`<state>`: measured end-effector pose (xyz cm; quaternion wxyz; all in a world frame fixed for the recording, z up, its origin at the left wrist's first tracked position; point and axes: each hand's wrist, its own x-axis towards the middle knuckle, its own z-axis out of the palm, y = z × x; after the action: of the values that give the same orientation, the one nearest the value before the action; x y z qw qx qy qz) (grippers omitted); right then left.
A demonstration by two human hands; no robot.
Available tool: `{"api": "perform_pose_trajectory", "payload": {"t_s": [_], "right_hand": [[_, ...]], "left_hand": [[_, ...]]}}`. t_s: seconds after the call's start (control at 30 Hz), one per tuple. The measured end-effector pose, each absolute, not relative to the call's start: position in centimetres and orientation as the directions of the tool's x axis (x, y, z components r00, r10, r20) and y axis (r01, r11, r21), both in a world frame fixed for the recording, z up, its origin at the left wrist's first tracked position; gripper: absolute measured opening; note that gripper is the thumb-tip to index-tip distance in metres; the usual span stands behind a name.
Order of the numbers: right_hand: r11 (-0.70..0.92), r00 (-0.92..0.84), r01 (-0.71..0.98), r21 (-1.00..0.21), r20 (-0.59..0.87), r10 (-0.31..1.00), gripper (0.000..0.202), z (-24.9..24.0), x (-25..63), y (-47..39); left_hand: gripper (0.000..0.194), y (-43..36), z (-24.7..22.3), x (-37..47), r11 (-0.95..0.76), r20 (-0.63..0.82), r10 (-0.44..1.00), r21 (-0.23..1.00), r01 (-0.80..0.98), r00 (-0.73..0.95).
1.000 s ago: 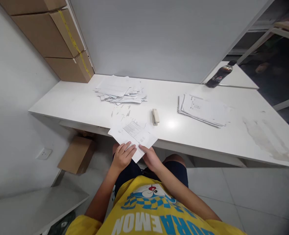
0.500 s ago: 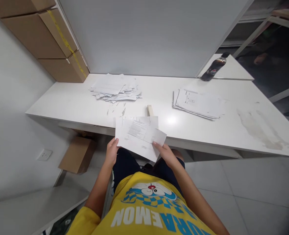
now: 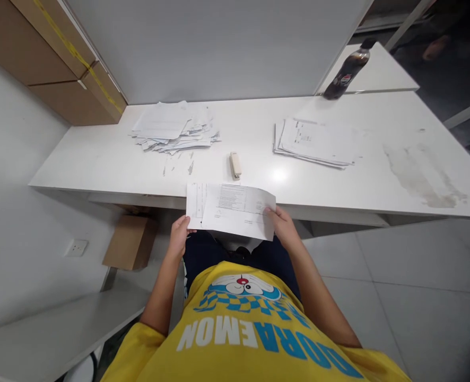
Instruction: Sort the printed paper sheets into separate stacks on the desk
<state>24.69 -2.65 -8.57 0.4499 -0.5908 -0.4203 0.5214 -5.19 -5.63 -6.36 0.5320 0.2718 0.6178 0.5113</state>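
Note:
Printed paper sheets [image 3: 238, 212] are stretched between my two hands, above my lap at the desk's front edge. The sheets overlap, with one lying further right over another. My left hand [image 3: 179, 233] pinches the left edge of the lower sheet. At the right edge, my right hand [image 3: 283, 225] grips the upper sheet with the thumb on top. A small cream stapler [image 3: 235, 165] lies on the white desk [image 3: 251, 143] just beyond the papers. My fingers under the sheets are hidden.
A messy paper pile [image 3: 171, 127] lies at the desk's back left, a neater paper stack [image 3: 318, 140] to the right. A cola bottle [image 3: 348, 71] stands at the back right. Cardboard boxes [image 3: 79, 101] are stacked at left; another box [image 3: 130, 241] sits below the desk.
The upper sheet has turned level and shifted right over the lower one, with my right hand moving right and up. The stapler now shows fully. The view has tilted down.

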Motion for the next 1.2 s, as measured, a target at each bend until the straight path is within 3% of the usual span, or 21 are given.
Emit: {"api": "perform_pose_trajectory", "payload": {"t_s": [0.23,0.4,0.57,0.73,0.9,1.2], "right_hand": [[-0.229,0.085,0.04,-0.973,-0.225,0.971,0.05,-9.5,22.1,-2.7],[-0.283,0.142,-0.187,-0.941,-0.311,0.94,0.056,-9.8,19.2,-3.2],[-0.277,0.135,-0.379,-0.883,-0.348,0.928,0.059,-8.8,19.5,-4.0],[-0.311,-0.021,-0.288,-0.906,-0.319,0.948,0.055,-8.1,21.1,-5.3],[-0.311,0.052,-0.191,-0.931,-0.326,0.944,0.054,-8.2,21.5,-5.6],[-0.301,0.075,-0.254,-0.919,-0.329,0.941,0.052,-8.5,21.5,-5.6]], "left_hand": [[0.05,-5.7,-7.5,-4.7,0.362,-0.388,0.897,0.92,-0.15,-0.212],[0.057,-5.8,-8.2,-3.8,0.241,-0.266,0.925,0.963,-0.12,-0.271],[0.047,-6.3,-7.8,-3.2,0.232,-0.215,0.925,0.973,0.018,-0.313],[0.045,-6.5,-7.2,-2.3,0.302,-0.264,0.859,0.953,0.016,-0.437],[0.048,-6.4,-7.1,-1.5,0.295,-0.294,0.847,0.953,-0.069,-0.443],[0.052,-6.9,-6.6,-1.6,0.237,-0.249,0.901,0.968,-0.076,-0.355]]}}
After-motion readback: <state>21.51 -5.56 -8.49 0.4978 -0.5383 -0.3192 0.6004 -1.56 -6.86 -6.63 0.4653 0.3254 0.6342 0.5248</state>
